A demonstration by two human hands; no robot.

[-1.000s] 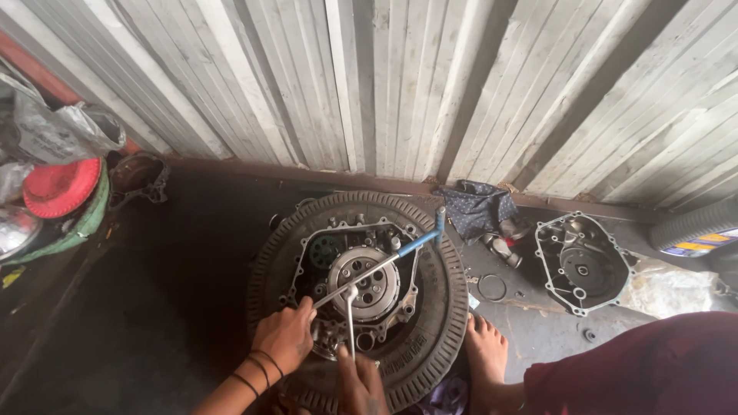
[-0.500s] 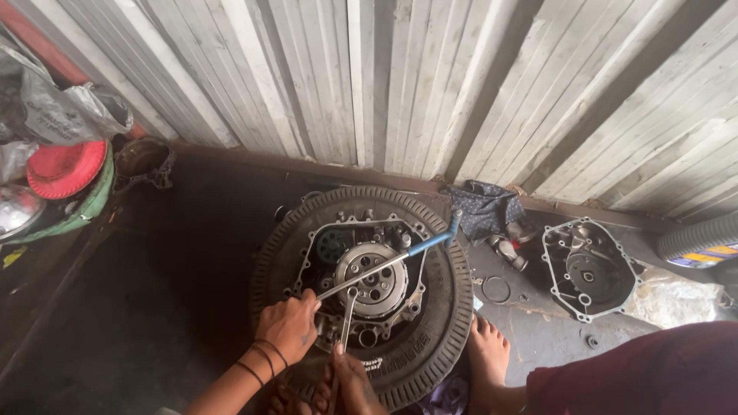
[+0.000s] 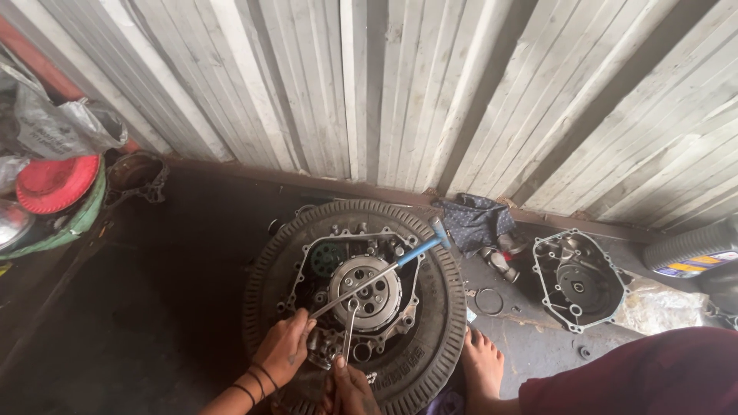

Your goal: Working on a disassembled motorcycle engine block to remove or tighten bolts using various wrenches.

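Note:
An engine with its round silver clutch [image 3: 367, 286] exposed lies inside a black tyre [image 3: 438, 307] on the floor. My left hand [image 3: 284, 350], with dark bands on the wrist, grips the near end of a long metal bar with a blue far end [image 3: 415, 250]. The bar lies diagonally across the clutch. At the bottom edge my right hand [image 3: 350, 388] holds a slim spanner [image 3: 349, 330], whose head sits on a bolt at the clutch's lower rim. My bare foot [image 3: 483, 365] rests beside the tyre.
A removed engine cover [image 3: 578, 280] lies to the right, with a blue patterned rag [image 3: 473, 219] and small parts beside it. A dark oil bottle [image 3: 692, 253] is at far right. A red lid [image 3: 54, 183] and plastic bags sit at left, with a corrugated metal wall [image 3: 369, 92] behind.
The view has drifted slightly. Both hands stay on their tools at the clutch, and the spanner handle has shifted only a little.

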